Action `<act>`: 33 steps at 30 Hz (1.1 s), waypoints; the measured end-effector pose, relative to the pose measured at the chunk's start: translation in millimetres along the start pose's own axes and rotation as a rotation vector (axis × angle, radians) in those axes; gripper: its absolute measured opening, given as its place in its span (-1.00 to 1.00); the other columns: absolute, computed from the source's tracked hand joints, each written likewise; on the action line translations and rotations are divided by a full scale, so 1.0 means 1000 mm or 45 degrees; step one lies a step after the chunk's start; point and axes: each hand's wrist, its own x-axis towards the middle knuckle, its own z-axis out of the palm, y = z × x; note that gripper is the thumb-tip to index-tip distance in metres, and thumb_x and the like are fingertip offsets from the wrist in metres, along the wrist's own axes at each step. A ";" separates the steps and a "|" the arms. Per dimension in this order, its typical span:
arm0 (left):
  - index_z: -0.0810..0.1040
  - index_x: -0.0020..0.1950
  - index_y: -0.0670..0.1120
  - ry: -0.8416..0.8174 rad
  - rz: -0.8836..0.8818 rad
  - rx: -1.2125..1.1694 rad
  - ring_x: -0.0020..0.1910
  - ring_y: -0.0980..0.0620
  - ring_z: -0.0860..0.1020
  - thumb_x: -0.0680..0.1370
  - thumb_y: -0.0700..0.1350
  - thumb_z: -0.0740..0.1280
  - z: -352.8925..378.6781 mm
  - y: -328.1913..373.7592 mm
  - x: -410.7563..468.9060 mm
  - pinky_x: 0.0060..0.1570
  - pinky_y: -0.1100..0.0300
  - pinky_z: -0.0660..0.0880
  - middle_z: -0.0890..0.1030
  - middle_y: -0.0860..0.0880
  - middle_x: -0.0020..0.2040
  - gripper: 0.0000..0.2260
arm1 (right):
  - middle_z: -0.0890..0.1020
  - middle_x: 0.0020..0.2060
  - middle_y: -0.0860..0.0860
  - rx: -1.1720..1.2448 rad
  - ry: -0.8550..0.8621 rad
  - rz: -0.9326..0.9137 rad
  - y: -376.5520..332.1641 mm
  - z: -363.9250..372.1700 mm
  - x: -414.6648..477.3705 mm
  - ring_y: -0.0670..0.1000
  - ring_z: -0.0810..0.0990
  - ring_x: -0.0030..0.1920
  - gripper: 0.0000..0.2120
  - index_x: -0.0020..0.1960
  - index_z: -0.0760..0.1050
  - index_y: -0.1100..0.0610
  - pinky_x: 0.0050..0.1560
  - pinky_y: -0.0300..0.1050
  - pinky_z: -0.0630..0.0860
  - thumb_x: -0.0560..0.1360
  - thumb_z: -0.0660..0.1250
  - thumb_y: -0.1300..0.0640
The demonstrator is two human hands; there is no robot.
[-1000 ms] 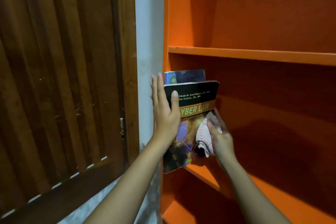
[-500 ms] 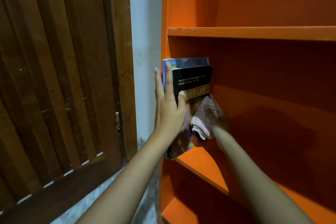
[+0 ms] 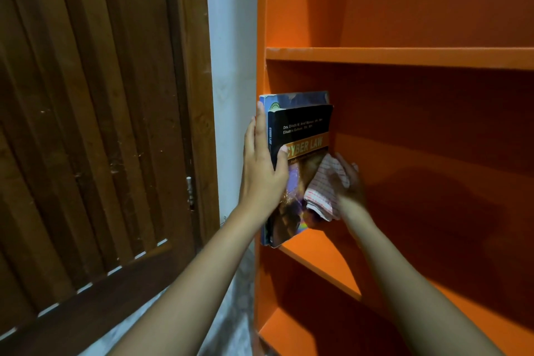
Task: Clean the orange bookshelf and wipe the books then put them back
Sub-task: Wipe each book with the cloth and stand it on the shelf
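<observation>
Two books stand at the left end of a shelf of the orange bookshelf [image 3: 404, 58]: a blue book [image 3: 300, 100] against the side wall and a black "Cyber Law" book [image 3: 303, 130] in front of it. My left hand [image 3: 261, 170] grips the black book at its spine, thumb across the cover, fingers straight along the outer side. My right hand [image 3: 348, 185] holds a white cloth with red checks [image 3: 323, 188] against the lower cover of the black book. The books' bottom edges rest at the shelf's front corner.
A dark wooden louvred door [image 3: 95, 124] fills the left, with a strip of pale wall [image 3: 234, 66] between it and the bookshelf. The shelf board [image 3: 320, 263] to the right of the books is bare. Another shelf opening lies below.
The black book has been pushed from tilted to upright against the blue book, deeper onto the shelf. Both hands followed it, and the camera view shifted.
</observation>
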 end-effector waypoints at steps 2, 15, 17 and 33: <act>-0.13 0.52 0.10 -0.001 -0.011 0.012 0.43 0.01 0.24 0.59 -0.21 0.23 -0.002 0.003 0.000 0.07 0.73 0.14 0.19 -0.10 0.47 -0.33 | 0.28 0.43 0.14 -0.027 0.004 -0.026 -0.003 -0.005 0.001 0.13 0.19 0.46 -0.62 0.37 0.39 0.08 0.42 0.17 0.22 0.56 0.27 0.16; 0.22 0.45 -0.06 -0.130 -0.114 0.226 0.44 0.01 0.22 0.59 -0.10 0.23 -0.060 0.048 0.008 0.39 -0.01 0.28 0.27 -0.07 0.44 -0.56 | 0.45 0.28 0.13 -0.210 -0.024 -0.180 -0.090 -0.035 -0.020 0.04 0.28 0.40 -0.71 0.20 0.51 0.11 0.07 -0.46 0.24 0.51 0.26 0.28; 0.28 0.41 -0.07 -0.144 -0.105 0.307 0.40 0.06 0.26 0.59 -0.07 0.23 -0.076 0.055 0.007 0.29 0.16 0.27 0.33 -0.04 0.40 -0.60 | 0.53 0.21 0.04 -0.271 -0.072 -0.269 -0.110 -0.034 -0.031 0.01 0.40 0.30 -0.74 0.18 0.52 0.03 0.04 -0.29 0.32 0.51 0.29 0.20; 0.42 0.30 -0.06 -0.431 -0.569 0.764 0.25 -0.04 0.46 0.53 0.00 0.31 -0.190 -0.030 -0.123 0.21 -0.01 0.46 0.47 -0.04 0.28 -0.63 | 0.52 0.15 0.07 -0.735 -0.567 -0.321 -0.090 0.080 -0.168 0.14 0.47 0.19 -0.76 0.12 0.56 -0.02 0.08 -0.06 0.40 0.47 0.29 0.13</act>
